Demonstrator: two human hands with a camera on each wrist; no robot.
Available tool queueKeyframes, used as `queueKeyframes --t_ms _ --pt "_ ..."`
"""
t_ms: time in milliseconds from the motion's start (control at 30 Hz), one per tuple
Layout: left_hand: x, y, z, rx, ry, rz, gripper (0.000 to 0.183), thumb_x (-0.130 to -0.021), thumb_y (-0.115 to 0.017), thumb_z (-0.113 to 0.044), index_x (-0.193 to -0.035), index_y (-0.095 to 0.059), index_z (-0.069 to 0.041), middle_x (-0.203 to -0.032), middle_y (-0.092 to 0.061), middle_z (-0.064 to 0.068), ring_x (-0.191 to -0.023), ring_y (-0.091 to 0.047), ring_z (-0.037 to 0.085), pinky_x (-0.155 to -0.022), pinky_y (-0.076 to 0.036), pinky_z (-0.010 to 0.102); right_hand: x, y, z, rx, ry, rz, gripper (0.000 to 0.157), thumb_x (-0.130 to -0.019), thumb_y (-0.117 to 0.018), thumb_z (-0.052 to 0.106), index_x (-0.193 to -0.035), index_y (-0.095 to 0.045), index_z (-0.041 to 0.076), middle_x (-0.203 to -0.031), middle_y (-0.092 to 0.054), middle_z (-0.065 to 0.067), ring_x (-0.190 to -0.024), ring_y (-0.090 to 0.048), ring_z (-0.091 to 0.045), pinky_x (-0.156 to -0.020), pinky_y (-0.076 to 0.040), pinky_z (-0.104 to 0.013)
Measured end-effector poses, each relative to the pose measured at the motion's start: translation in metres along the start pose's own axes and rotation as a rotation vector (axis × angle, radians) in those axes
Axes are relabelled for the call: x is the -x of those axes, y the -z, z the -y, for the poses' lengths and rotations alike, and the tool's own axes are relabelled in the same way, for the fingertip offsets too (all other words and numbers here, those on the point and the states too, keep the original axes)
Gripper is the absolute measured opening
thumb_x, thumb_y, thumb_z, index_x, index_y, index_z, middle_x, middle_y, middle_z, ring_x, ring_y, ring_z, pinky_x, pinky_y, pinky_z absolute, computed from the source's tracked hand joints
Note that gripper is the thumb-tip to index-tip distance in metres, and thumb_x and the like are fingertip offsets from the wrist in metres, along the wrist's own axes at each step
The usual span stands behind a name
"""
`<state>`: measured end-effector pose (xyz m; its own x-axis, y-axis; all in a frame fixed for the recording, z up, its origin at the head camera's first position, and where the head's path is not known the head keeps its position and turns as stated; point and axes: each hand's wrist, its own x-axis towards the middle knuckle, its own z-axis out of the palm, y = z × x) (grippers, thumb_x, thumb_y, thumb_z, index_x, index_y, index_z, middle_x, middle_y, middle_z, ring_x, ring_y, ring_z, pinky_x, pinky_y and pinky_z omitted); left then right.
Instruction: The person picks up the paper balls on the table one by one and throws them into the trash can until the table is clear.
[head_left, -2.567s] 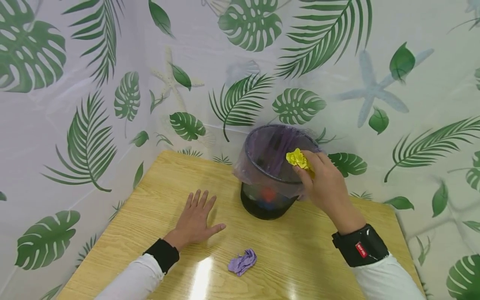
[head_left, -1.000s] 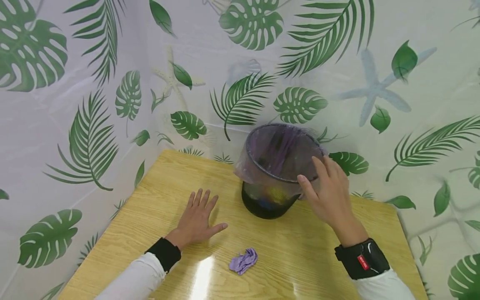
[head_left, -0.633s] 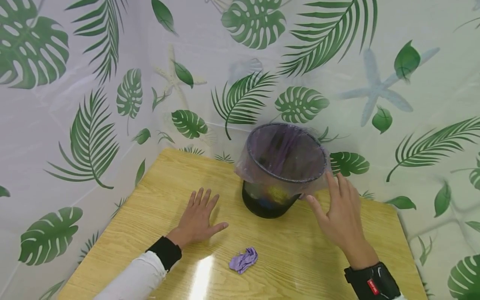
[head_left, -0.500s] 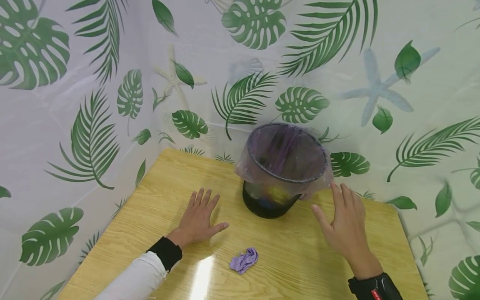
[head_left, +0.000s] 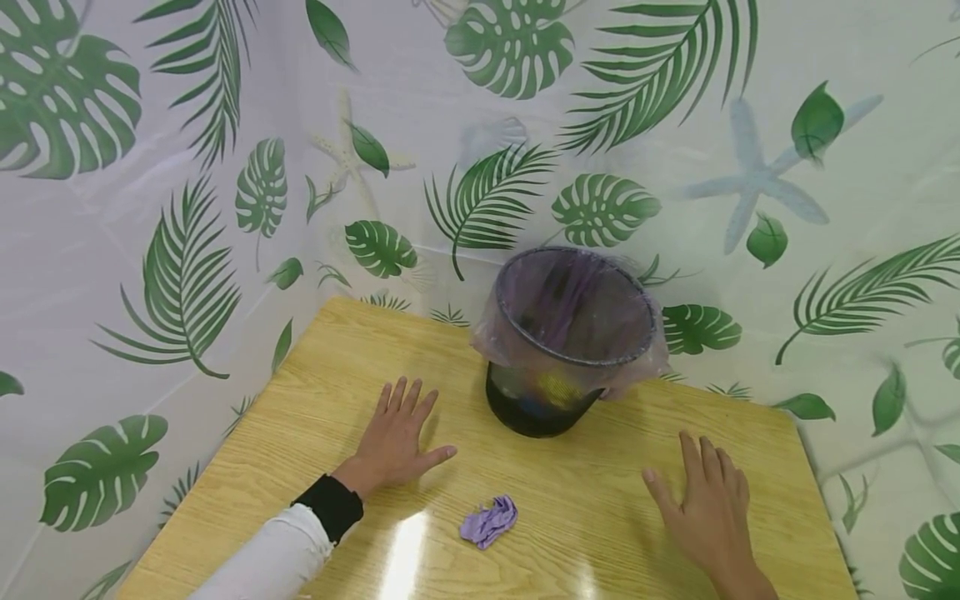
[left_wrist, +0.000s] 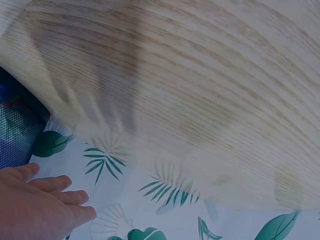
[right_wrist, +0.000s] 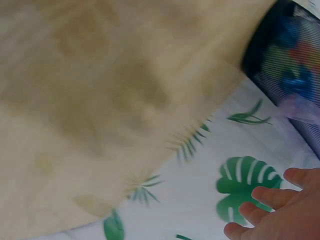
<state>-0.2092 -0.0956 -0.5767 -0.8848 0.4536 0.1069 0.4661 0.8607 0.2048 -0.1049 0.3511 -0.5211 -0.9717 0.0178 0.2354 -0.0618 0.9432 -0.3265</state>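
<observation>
My left hand point(head_left: 393, 437) rests on the wooden table with its fingers spread, left of a black mesh wastebasket point(head_left: 536, 408). Over at the right of the table is my right hand point(head_left: 708, 508), fingers extended and holding nothing. Between the two hands lies a crumpled piece of purple paper point(head_left: 489, 522). A thin purple plastic bag point(head_left: 630, 371) lines the wastebasket and hangs over its rim. Coloured shapes, yellow among them, show through the mesh. In the right wrist view, blue, red and green contents point(right_wrist: 295, 60) show inside the wastebasket.
The wooden table point(head_left: 300, 417) fills the lower part of the head view. Behind it and to the left hangs a white sheet point(head_left: 420, 100) printed with green leaves and starfish. The wastebasket stands near the table's back edge.
My right hand let a crumpled yellow paper drop into the wastebasket, then moved back and down to the right, away from the rim. The left hand and the purple paper stayed put.
</observation>
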Motion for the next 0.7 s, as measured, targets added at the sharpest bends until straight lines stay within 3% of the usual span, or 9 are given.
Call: queueKeyframes --t_ms 400,700 --pt "0.003 -0.003 0.002 -0.007 -0.008 -0.025 0.098 -0.093 -0.045 -0.079 -0.161 -0.034 -0.009 -0.165 -0.027 0.025 -0.153 -0.017 0.047 -0.125 -0.005 0.058 0.03 -0.032 -0.025 0.025 -0.082 0.109 0.083 -0.103 -0.052 0.054 -0.159 -0.027 -0.002 -0.153 -0.028 -0.043 -0.135 -0.023 -0.068 -0.103 -0.012 -0.084" --pt "0.007 -0.002 -0.011 0.057 -0.044 -0.033 0.096 -0.094 -0.048 -0.075 -0.161 -0.034 -0.008 -0.164 -0.027 0.026 -0.153 -0.016 0.047 -0.125 -0.005 0.058 0.037 -0.04 -0.029 0.042 -0.107 0.122 0.085 -0.103 -0.052 0.056 -0.159 -0.026 -0.002 -0.152 -0.026 -0.044 -0.134 -0.022 -0.068 -0.102 -0.013 -0.084"
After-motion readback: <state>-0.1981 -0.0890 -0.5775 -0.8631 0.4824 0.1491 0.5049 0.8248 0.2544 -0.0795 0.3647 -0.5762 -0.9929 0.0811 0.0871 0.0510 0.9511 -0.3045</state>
